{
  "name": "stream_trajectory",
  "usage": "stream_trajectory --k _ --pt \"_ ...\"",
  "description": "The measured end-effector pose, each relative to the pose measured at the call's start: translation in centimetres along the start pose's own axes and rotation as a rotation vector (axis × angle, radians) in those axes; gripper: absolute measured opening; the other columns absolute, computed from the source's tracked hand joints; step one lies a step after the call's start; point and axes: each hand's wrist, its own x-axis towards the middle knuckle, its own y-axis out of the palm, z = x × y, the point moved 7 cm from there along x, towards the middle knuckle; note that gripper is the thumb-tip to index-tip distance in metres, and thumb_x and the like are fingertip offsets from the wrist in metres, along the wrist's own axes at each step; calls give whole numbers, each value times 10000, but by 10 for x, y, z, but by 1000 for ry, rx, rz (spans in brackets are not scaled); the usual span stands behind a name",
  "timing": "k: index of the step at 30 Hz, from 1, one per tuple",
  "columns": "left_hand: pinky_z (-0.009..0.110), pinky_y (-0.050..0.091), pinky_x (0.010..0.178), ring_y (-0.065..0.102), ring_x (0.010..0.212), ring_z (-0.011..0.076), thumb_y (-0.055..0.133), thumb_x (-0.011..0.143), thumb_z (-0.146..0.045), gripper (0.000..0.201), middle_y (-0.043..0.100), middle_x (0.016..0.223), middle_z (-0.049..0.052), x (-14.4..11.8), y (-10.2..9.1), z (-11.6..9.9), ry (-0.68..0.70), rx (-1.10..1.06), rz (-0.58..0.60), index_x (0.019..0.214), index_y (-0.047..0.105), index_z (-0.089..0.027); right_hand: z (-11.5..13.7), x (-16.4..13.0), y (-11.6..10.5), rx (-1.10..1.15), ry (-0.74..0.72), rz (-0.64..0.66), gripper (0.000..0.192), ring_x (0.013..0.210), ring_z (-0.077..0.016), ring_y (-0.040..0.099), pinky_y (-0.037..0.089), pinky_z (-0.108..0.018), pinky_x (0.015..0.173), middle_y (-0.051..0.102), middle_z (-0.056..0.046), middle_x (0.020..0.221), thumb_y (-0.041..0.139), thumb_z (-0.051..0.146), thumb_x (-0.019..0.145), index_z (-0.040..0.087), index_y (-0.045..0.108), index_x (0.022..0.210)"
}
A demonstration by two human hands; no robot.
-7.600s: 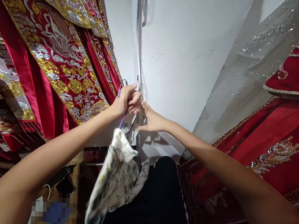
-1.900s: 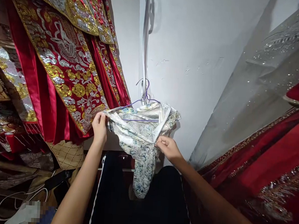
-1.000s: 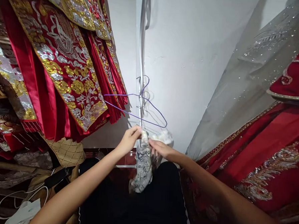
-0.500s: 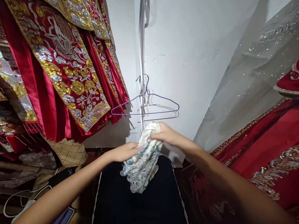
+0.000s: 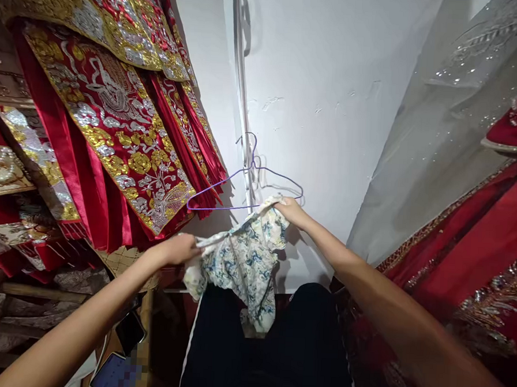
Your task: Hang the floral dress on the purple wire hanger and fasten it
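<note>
Stretched between my two hands is a floral garment (image 5: 246, 259), white with blue and green print; its exact cut I cannot make out. My left hand (image 5: 180, 249) is closed around its left upper edge. At the other end of that edge, my right hand (image 5: 290, 211) pinches the cloth. Just behind and above the garment hangs a thin purple hanger (image 5: 279, 174) with nothing on it, hooked by a white metal rail (image 5: 242, 88). The garment's lower part hangs down between my dark-trousered knees (image 5: 313, 312).
Red embroidered garments (image 5: 135, 146) hang on the left. A sheer sequined veil (image 5: 422, 127) and a red beaded gown (image 5: 477, 239) hang on the right. At lower left, a phone (image 5: 112, 373) lies on a wooden chair (image 5: 146, 314). Behind is a white wall (image 5: 326, 64).
My hands have moved apart, the left one leftward. The bunched garment is now spread out between them, its upper edge drawn taut. My knees have parted.
</note>
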Motion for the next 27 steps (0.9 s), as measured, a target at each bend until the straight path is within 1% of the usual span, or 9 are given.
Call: stream_trajectory --k 3,7,9,13,16,18,21,24,27 --pt "362 478 991 663 1068 277 492 908 -415 361 707 1193 135 1 -42 -12 164 75 -192 986 741 -165 4 -10 -37 -32 -13 -72 179 661 -180 588 463 -275 624 663 -22 684 622 332 718 155 648 723" --pt "419 363 1163 503 1336 309 460 928 -354 348 529 1461 118 2 -79 -42 313 149 -383 827 729 -159 16 -21 -75 -89 -8 -153 166 611 -156 554 417 -249 566 642 -9 653 649 319 705 156 634 673" --pt "437 363 1161 483 1352 313 465 925 -317 313 517 1462 119 4 -88 -60 365 149 -455 787 698 -160 16 -27 -77 -43 59 -138 190 584 -153 549 410 -248 546 633 -5 627 673 340 704 154 643 679" --pt "413 429 1089 562 1250 258 404 979 -292 291 614 1321 111 23 -93 -91 512 16 -541 1024 665 -172 18 -48 -50 56 158 -33 232 591 -181 599 457 -274 555 684 -34 675 676 358 726 135 700 785" --pt "394 479 1008 605 1163 237 411 989 -278 364 640 1240 121 49 -93 -93 514 -67 -599 1318 522 -170 36 -70 -27 0 56 24 263 765 -224 681 522 -310 672 751 -76 888 611 306 780 134 745 927" --pt "392 482 988 604 1149 242 414 986 -262 417 630 1233 135 64 -94 -86 493 -61 -628 1387 458 -155 53 -84 -22 -41 -60 50 332 975 -251 689 536 -349 839 746 -82 1086 577 259 802 159 747 1069" --pt "378 477 968 601 1084 241 381 996 -255 340 631 1149 127 73 -96 -76 500 19 -623 1259 567 -148 73 -96 -52 -98 -203 -164 559 1142 -269 640 518 -396 958 666 -87 1304 609 211 776 199 631 1334" --pt "369 476 927 585 1018 237 369 1006 -286 321 597 1074 108 69 -103 -69 485 82 -638 1189 605 -170 75 -96 -101 -129 -188 -391 725 1060 -277 668 562 -410 877 647 -119 1323 685 225 742 208 516 1447" --pt "363 474 884 578 991 235 362 1015 -344 322 563 1078 100 59 -111 -64 427 87 -655 1172 605 -203 62 -75 -129 -90 14 -248 461 951 -286 699 575 -406 826 732 -129 1125 756 308 718 173 714 1157"
